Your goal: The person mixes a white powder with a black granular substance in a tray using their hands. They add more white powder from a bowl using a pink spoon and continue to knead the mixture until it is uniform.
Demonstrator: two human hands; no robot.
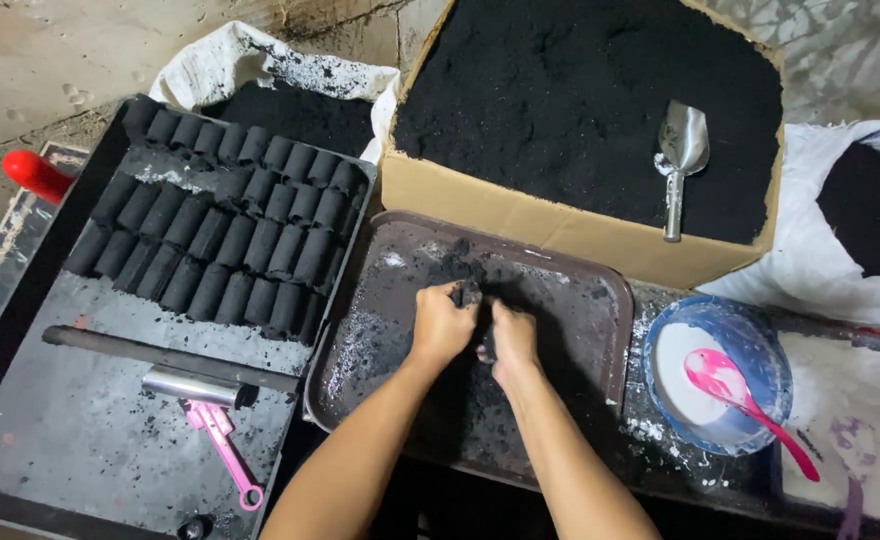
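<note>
Two hands [475, 330] pressing black lump [468, 294], cardboard box [520, 215] behind

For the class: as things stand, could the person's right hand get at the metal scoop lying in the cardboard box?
Probably yes. The metal scoop lies uncovered on the black powder in the open-topped cardboard box, just beyond the right hand, with only the low box wall between them. That hand is busy gripping black material, though.

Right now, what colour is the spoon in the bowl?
Pink; the spoon lies in the blue bowl, clearest in the head view.
</note>
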